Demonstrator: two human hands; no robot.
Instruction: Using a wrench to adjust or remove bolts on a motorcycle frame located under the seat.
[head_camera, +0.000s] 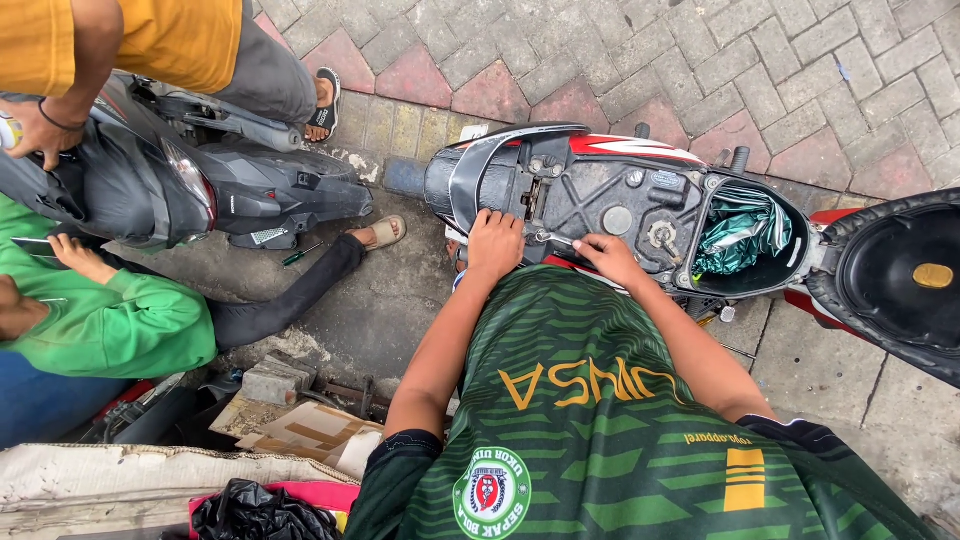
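A scooter (600, 195) stands crosswise in front of me with its seat (900, 280) flipped open to the right. My left hand (495, 245) rests on the black tail section, its fingers bent over the edge by the rear grab rail (470, 170). Beside it my right hand (610, 260) pinches a slim metal tool (553, 239) that points left onto the plastic deck. The open under-seat tub (745, 275) holds a crumpled teal plastic sheet (742, 232).
A second black scooter (200, 190) stands at left. By it are a person in a green sleeve (120, 325) and a person in an orange shirt (170, 35). A screwdriver (300, 255) lies on the concrete. Cardboard (300, 430) and a black bag (255, 512) lie at lower left.
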